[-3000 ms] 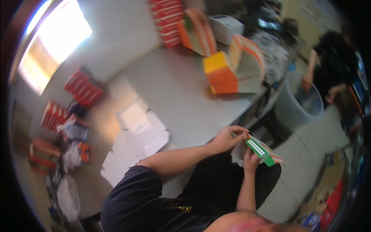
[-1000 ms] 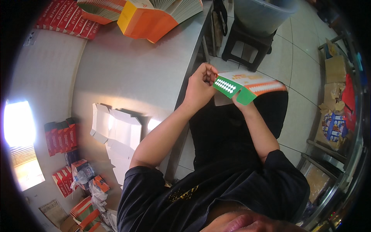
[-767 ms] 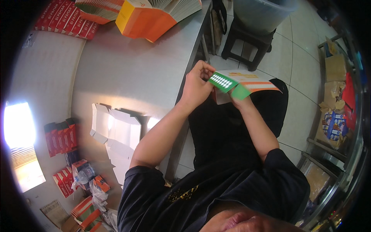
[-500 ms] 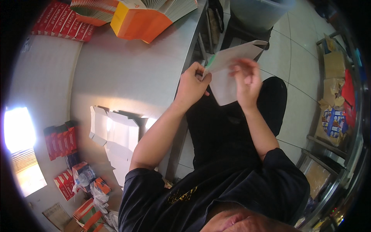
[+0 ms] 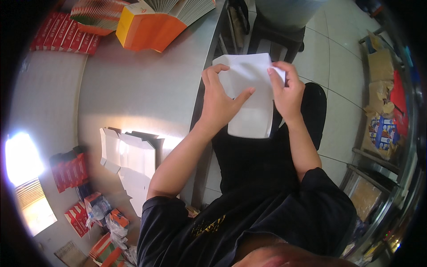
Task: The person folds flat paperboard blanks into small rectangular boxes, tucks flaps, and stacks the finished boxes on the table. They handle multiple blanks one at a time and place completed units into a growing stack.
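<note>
Cardboard blank [image 5: 249, 95], white side up, feels light and bendy; my left hand [image 5: 220, 104] and right hand [image 5: 287, 91] pinch its side edges near the top

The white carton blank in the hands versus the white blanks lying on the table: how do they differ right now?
The carton blank is held up over the lap by the left hand and right hand; the table blanks lie untouched on the grey table. The held one is a single piece, partly bent; the table ones form a flat, overlapping pile. Both show a plain white face.
</note>
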